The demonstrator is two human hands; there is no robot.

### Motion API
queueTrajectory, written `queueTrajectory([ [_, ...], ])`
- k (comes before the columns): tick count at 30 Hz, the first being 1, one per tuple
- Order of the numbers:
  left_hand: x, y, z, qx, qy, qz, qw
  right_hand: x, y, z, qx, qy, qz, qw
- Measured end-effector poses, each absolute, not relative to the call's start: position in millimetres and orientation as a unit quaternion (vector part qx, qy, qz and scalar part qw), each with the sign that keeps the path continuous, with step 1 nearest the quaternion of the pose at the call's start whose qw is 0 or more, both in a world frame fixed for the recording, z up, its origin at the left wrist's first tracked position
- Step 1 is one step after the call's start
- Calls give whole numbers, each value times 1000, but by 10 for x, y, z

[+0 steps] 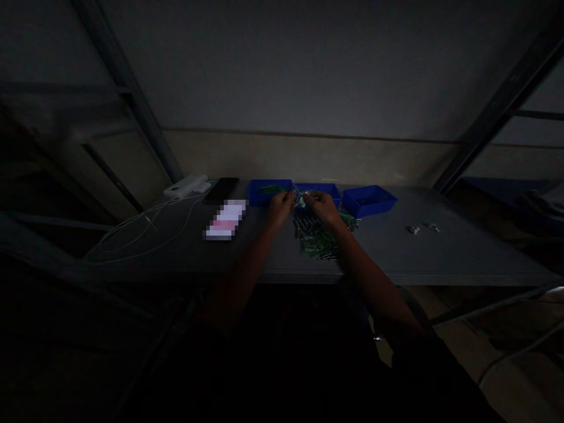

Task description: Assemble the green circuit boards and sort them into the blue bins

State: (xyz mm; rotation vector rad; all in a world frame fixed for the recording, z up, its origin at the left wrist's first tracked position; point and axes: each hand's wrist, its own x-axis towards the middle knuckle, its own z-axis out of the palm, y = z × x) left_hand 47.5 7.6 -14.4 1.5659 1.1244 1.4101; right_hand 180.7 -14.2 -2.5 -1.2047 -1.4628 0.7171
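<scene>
— Fingers [289, 197]: wide or narrow?
— Narrow on left hand [281, 207] and right hand [324, 207] alike, close together, pinching small glinting pieces [302, 200] between them. Too dark to tell the exact shape.
— And around, from the largest down?
— At the far side, a grey wall [286, 70]; in front, the grey surface [396, 252]. Over its left part, loose white cables [147, 218].
— Next?
— Three blue trays in a far row: left tray [255, 198] with green pieces inside, middle tray [332, 191] partly hidden behind the right hand, right tray [374, 207] set askew.
— Nearer?
— A pile [316, 242] of green and metallic parts, partly under the right forearm.
— Further left?
— A device with a lit, blurred screen [226, 220]; just beyond, a dark flat slab [222, 189]; beside that, a white box [180, 188].
— Smallest?
— Far right, two tiny pale objects [413, 230], near each other, too small to name.
</scene>
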Motion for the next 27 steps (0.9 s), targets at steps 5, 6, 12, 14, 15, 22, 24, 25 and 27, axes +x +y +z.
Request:
queueTrajectory([
  [5, 462, 45, -125, 662, 506, 483, 269, 1813, -162, -1, -530, -604, 268, 531],
  [6, 458, 36, -117, 664, 518, 475, 254, 1816, -167, 5, -538, -608, 240, 532],
  [12, 453, 34, -109, 597, 550, 443, 381, 1822, -208, 36, -568, -615, 98, 538],
  [14, 454, 55, -119, 561, 524, 423, 481, 1815, -216, 34, -560, -629, 87, 531],
  [15, 452, 68, -122, 542, 510, 417, 521, 1808, -219, 29, -553, -640, 82, 527],
  [22, 378, 149, -95, 452, 488, 387, 638, 1756, -256, -3, -494, -722, 100, 474],
  [24, 358, 159, -87, 446, 480, 380, 653, 1763, -256, -10, -486, -734, 101, 463],
  [25, 351, 162, -86, 445, 475, 377, 660, 1768, -253, -13, -484, -738, 101, 460],
  [27, 343, 166, -89, 443, 469, 371, 668, 1774, -245, -20, -484, -740, 99, 456],
])
